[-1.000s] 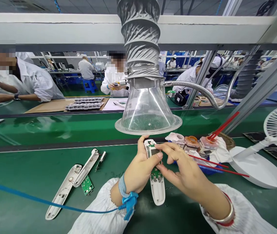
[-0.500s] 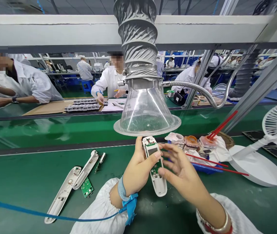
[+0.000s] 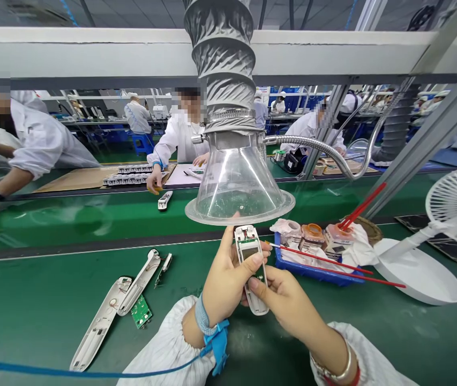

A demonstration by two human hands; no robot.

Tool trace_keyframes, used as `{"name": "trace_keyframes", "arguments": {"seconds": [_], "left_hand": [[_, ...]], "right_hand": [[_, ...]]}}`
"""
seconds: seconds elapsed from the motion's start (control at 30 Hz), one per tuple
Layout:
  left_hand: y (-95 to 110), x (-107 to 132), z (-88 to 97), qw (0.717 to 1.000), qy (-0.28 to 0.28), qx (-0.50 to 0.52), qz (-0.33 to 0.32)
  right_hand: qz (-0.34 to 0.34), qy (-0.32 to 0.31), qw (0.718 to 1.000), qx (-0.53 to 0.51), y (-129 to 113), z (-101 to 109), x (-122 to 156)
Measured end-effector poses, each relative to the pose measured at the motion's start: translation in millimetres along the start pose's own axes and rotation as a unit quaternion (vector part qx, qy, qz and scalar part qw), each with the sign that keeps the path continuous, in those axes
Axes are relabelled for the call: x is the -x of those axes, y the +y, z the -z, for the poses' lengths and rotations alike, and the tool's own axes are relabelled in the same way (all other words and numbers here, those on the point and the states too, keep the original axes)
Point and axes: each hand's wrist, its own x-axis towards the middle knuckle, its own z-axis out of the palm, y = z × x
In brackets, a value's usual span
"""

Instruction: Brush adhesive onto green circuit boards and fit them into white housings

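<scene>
A white handheld device housing (image 3: 257,306) with a green circuit board and a grey screen inside stands tilted upright between my hands, just below the clear hood's rim. My left hand (image 3: 230,273) grips it from the left, thumb across its front. On the lower right side, my right hand (image 3: 282,295) holds it too, thumb on the front and fingers partly hidden behind. To the left on the green bench lie two open white housing halves (image 3: 98,326) (image 3: 142,281), one end resting over the other. A loose green circuit board (image 3: 142,311) and a small narrow board (image 3: 163,269) lie beside them.
A clear extraction hood (image 3: 240,185) hangs close above my hands. At right stand a blue tray (image 3: 312,271) with small jars and red-handled swabs (image 3: 328,257), and a white fan (image 3: 417,268). A green conveyor (image 3: 91,220) carries a white housing (image 3: 164,200). Co-workers sit opposite.
My right hand has closed in from the right and now grips the housing's lower part. A white housing has appeared on the conveyor near a co-worker's hand. The view has shifted slightly.
</scene>
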Motion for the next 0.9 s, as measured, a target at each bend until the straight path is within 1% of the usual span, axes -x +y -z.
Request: {"name": "trace_keyframes", "arguments": {"seconds": [0.07, 0.13, 0.33, 0.53, 0.7, 0.77, 0.83, 0.9], "left_hand": [[2, -3, 1.1, 1.0, 0.011, -0.018, 0.015], [2, -6, 2.1, 0.999, 0.02, -0.046, 0.014], [-7, -15, 3.4, 0.994, 0.07, -0.08, -0.035], [-19, -30, 15.1, 0.996, 0.065, -0.053, -0.028], [-22, -38, 23.7, 0.998, 0.054, -0.045, -0.007], [-24, -42, 24.8, 0.997, 0.055, -0.047, 0.004], [-26, -51, 26.5, 0.996, 0.064, -0.052, 0.015], [-26, -65, 30.2, 0.995, 0.072, -0.06, 0.029]], "right_hand": [[-0.037, 0.01, 0.998, -0.041, 0, -2, -1], [-0.059, 0.015, 0.996, -0.065, 1, -2, -1], [-0.067, 0.036, 0.995, -0.066, 6, 0, -8], [-0.063, 0.054, 0.995, -0.057, 18, 2, -24], [-0.071, 0.017, 0.996, -0.049, 21, 7, -36], [-0.071, 0.014, 0.996, -0.046, 23, 9, -44], [-0.071, 0.029, 0.996, -0.043, 27, 9, -55], [-0.073, 0.046, 0.996, -0.037, 30, 8, -67]]}}
